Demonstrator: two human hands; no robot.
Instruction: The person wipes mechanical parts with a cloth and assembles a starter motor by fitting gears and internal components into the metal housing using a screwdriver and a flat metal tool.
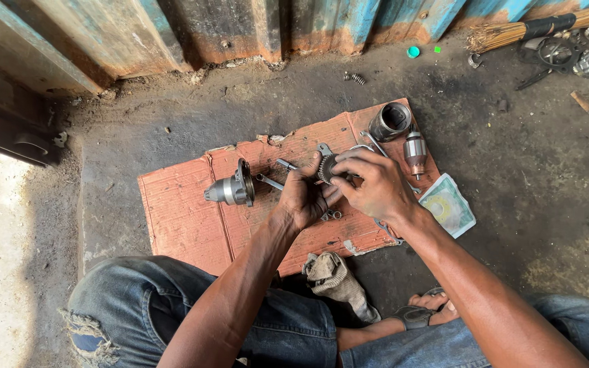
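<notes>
My left hand (303, 197) grips a small metal gear part (326, 167) with a short shaft (285, 164) sticking out to the left. My right hand (375, 185) closes its fingers on the same gear part from the right. Both hands hover over a reddish cardboard sheet (185, 218) on the dirt floor. A silver motor housing with a flange (232, 188) lies on the cardboard to the left of my hands. A wrench (269, 182) lies partly under my left hand.
A dark metal cylinder (390, 121) and an armature (415, 154) lie at the cardboard's far right corner. A plastic packet (448, 206) sits right of it, a dirty rag (335, 276) by my knees. Scrap parts and a broom (533, 31) are at top right, corrugated blue metal behind.
</notes>
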